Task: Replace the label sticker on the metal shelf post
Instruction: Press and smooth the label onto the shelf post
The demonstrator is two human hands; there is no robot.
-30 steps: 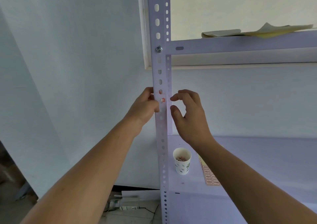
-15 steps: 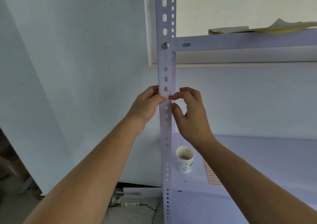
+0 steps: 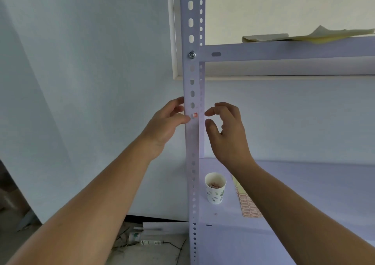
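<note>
Head camera is looking up along the shelving, and starting at the left, the left hand [image 3: 168,120] is gripping the metal shelf post [image 3: 191,82] from its left side, fingers curling round the edge while the thumb is pressing on the front face just beside the label sticker [image 3: 195,115]. That small red-and-white sticker is sitting on the post's front face, level with both hands and well below the bolt [image 3: 191,54]. Half a second ago both hands were pinching together over that spot and hiding it; now the right hand [image 3: 227,131] is hovering just to the right of the post, forefinger and thumb parted, fingers loosely curled and grasping nothing, so the sticker is showing again. Judging from this, the right hand is releasing after a press or a pick at the sticker's edge. Whether this sticker is the old one coming off or the new one going on, the frame is not making clear. Further right and lower, a paper cup [image 3: 215,187] with small scraps in it is standing on the lower shelf [image 3: 304,183] near the post, a sticker sheet [image 3: 248,206] is lying just beside it, and papers [image 3: 304,36] are resting on the upper shelf [image 3: 284,49].
</note>
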